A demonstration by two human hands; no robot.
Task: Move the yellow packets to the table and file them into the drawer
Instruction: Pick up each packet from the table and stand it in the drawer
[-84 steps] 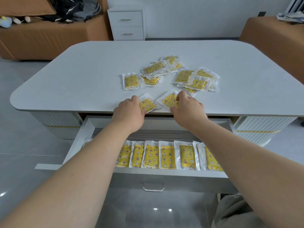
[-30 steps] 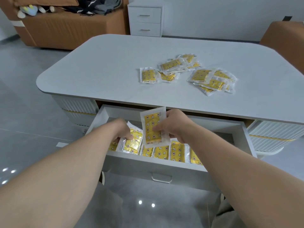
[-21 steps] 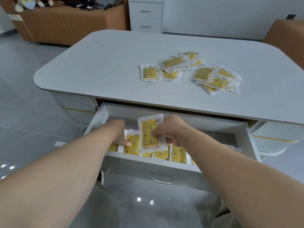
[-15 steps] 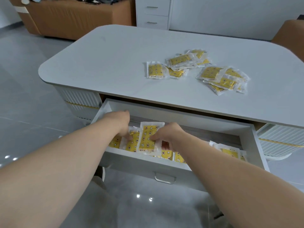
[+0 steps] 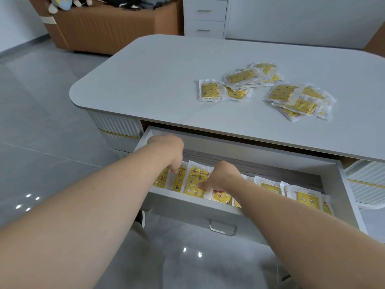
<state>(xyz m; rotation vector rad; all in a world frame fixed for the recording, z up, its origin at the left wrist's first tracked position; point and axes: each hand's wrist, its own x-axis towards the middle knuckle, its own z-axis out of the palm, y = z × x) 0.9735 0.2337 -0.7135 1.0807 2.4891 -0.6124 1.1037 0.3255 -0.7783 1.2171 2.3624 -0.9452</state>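
Note:
The white drawer (image 5: 229,217) under the table stands pulled out, with a row of yellow packets standing inside it. My right hand (image 5: 223,176) pinches one yellow packet (image 5: 194,180) at its right edge, low among the row. My left hand (image 5: 168,151) reaches into the drawer's left end, fingers pointing down and touching the packets (image 5: 179,181) there. Several more yellow packets (image 5: 291,97) lie scattered on the white table (image 5: 162,80), to the right of its middle.
A brown sofa (image 5: 108,28) with clothes and toys stands at the back left. A white two-drawer cabinet (image 5: 205,17) is behind the table. Grey glossy floor (image 5: 41,122) spreads to the left and below the drawer.
Both hands took a packet from the table edge down into the drawer. In the last second the right hand lowered its packet into the row; the left hand kept holding the neighbouring packets.

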